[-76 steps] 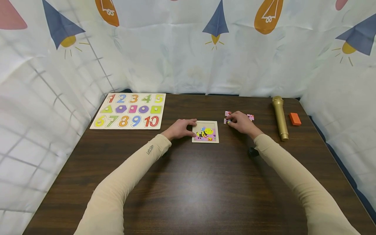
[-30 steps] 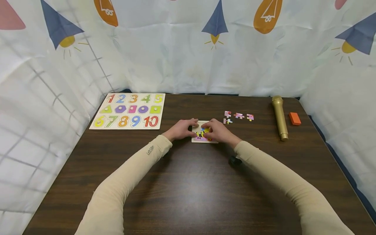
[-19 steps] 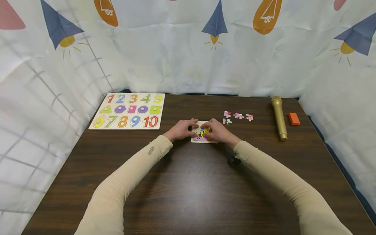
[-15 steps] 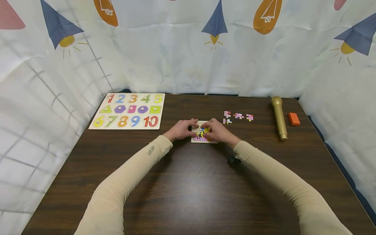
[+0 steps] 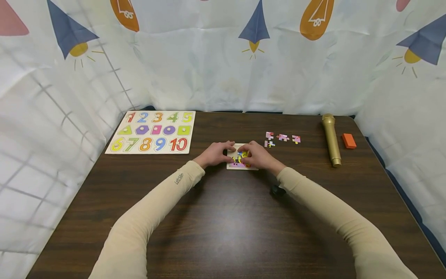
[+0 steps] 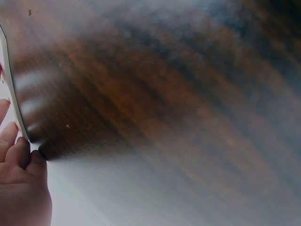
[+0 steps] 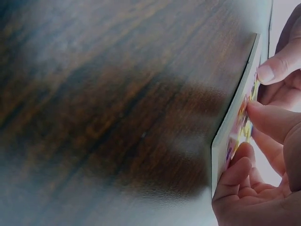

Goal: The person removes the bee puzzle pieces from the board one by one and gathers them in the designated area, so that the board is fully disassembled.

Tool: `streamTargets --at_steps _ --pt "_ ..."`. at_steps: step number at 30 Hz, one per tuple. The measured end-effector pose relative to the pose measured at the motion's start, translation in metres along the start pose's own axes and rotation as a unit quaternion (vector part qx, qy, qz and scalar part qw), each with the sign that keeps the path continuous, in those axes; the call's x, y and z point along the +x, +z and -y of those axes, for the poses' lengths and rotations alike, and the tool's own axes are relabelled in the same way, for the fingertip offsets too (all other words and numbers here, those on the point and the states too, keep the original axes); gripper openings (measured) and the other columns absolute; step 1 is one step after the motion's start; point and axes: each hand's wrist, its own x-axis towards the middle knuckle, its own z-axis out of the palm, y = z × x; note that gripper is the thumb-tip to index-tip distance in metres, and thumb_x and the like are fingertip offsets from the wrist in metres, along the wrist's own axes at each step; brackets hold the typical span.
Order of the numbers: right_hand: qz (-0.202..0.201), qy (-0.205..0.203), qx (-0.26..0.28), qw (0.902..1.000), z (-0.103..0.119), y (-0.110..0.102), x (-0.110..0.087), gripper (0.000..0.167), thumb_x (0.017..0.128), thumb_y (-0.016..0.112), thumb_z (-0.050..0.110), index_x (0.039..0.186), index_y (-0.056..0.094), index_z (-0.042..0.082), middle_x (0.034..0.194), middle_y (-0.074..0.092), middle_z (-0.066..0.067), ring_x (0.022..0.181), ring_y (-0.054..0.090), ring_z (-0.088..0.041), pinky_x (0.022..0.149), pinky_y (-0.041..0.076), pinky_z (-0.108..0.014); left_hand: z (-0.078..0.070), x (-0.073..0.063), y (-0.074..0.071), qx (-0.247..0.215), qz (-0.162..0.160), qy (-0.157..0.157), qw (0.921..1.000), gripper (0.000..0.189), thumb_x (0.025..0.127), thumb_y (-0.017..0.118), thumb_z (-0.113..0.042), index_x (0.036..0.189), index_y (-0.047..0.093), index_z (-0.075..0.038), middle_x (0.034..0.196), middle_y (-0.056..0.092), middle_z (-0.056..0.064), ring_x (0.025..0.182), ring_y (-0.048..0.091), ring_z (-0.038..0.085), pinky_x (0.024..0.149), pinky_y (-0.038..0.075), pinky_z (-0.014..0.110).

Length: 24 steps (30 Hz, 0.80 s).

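A small square wooden jigsaw tray (image 5: pixel 235 150) with a bee picture lies flat on the table, between both hands. My left hand (image 5: pixel 216 154) grips its left side, thumb over the frame. In the left wrist view, the fingers (image 6: pixel 19 151) sit right along the tray's edge. My right hand (image 5: pixel 260 157) reaches over the tray from the right, thumb and forefinger pinching a yellow puzzle piece (image 5: pixel 245 154) of the bee. Seen from the right wrist, its thumb tip meets the coloured pieces (image 7: pixel 241 136); the forefinger tip is hidden. Several pink loose pieces (image 5: pixel 283 137) lie beyond the right hand.
A board of numbers and shapes (image 5: pixel 150 132) lies at the back left of the brown table (image 5: pixel 223 217). At the right are a gold microphone-shaped object (image 5: pixel 331 141) and an orange block (image 5: pixel 349 141). A patterned white curtain (image 5: pixel 209 69) hangs behind.
From the loose pieces, my right hand has come left onto the bee tray, uncovering those pieces. Over the last second both hands have held almost still.
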Motion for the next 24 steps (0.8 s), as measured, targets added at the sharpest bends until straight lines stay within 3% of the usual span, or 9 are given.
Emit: streamTargets --at_steps 4,12,24 --pt "-0.001 -0.009 -0.005 0.9999 -0.0001 0.0000 -0.0001 0.034 0.089 0.069 0.012 0.122 0.065 0.002 0.107 0.051 -0.014 0.090 0.051 -0.024 0.070 0.047 -0.031 0.0005 0.0004 0.0003 -0.001 0.001 -0.002 1.0000 0.046 0.089 0.073 -0.023 0.131 0.063 -0.006 0.152 0.041 0.006 0.143 0.031 0.022 0.115 0.027 0.040" --pt "0.019 0.011 -0.023 0.9995 -0.0045 0.0004 0.0039 0.041 0.088 0.073 0.020 0.126 0.065 0.007 0.108 0.050 -0.012 0.093 0.047 -0.023 0.071 0.044 -0.030 0.0009 0.0010 0.0005 0.007 0.001 0.003 1.0000 0.046 0.089 0.074 -0.023 0.130 0.063 -0.006 0.152 0.042 0.007 0.143 0.033 0.023 0.115 0.028 0.040" --pt "0.025 0.011 0.000 0.9996 -0.0081 -0.0021 0.0044 0.041 0.090 0.072 0.019 0.128 0.064 0.007 0.108 0.050 -0.012 0.092 0.046 -0.023 0.068 0.044 -0.029 0.0007 0.0008 -0.0001 0.008 0.004 -0.001 1.0000 0.046 0.089 0.073 -0.023 0.131 0.063 -0.006 0.152 0.042 0.006 0.143 0.033 0.022 0.115 0.028 0.040"
